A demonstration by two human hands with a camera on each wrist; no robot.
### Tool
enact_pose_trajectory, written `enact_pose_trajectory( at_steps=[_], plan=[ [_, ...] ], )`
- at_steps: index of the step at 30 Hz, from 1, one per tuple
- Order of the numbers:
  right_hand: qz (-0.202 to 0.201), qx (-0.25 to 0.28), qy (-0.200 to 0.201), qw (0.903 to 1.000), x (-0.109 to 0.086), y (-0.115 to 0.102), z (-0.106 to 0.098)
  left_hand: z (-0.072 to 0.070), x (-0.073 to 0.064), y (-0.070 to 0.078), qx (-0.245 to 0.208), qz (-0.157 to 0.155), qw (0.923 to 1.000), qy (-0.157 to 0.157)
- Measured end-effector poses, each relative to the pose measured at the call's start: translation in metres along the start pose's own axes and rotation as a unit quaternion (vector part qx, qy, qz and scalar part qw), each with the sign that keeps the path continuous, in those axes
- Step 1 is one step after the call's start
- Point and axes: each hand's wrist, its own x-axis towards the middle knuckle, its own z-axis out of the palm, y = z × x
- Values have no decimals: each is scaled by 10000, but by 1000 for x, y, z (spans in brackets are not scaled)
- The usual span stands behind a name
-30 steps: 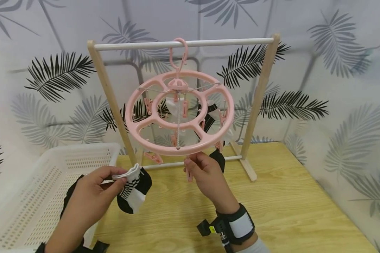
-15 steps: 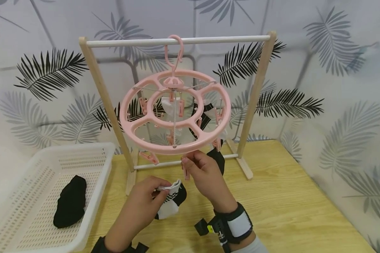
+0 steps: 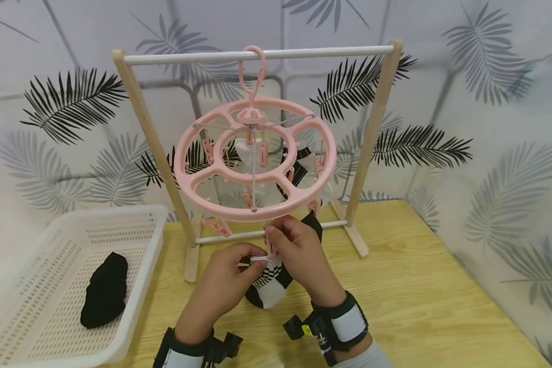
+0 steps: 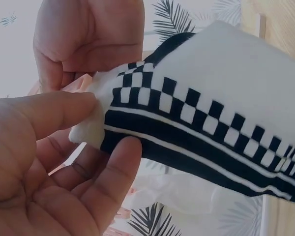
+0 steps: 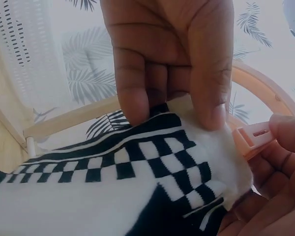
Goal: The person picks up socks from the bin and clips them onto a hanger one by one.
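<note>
My left hand (image 3: 223,278) pinches the white cuff of a black-and-white checkered sock (image 3: 272,292), which hangs below it. In the left wrist view, the thumb and fingers grip the cuff of this sock (image 4: 221,73) from both sides. My right hand (image 3: 303,253) holds a pink clothespin (image 3: 271,249) that hangs under the front rim of a round pink drying hanger (image 3: 276,210). Seen from the right wrist, the clothespin (image 5: 253,140) meets the cuff's edge; whether its mouth has closed on the cloth I cannot tell.
A wooden rack with a white bar (image 3: 188,57) carries the hanger. Other socks (image 3: 299,168) and pink clothespins (image 3: 217,226) hang from it. At left, a white basket (image 3: 140,301) holds a black cloth item (image 3: 105,291). The wooden table (image 3: 405,291) extends right.
My left hand has carried the sock rightward from beside the basket, then up to the clothespin. My right hand has stayed on the clothespin. The black item in the basket has come into full view.
</note>
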Motion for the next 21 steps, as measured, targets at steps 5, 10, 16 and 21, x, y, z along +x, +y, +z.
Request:
enact_pose_trajectory(
  at_steps=[5,10,16,21],
  plan=[
    [-70,23,9,10000,1,8,2,-1,-1,-1,-20,-95,9999,124],
    [-53,36,-14,10000,4,29,3,1,-1,-2,-30,-33,9997,254],
    [-212,37,-44,9998,5,33,-1,3,1,-2,-257,26,9988,417],
    [-124,56,-112,9998,4,28,-2,5,2,1,-435,170,9980,425]
  ],
)
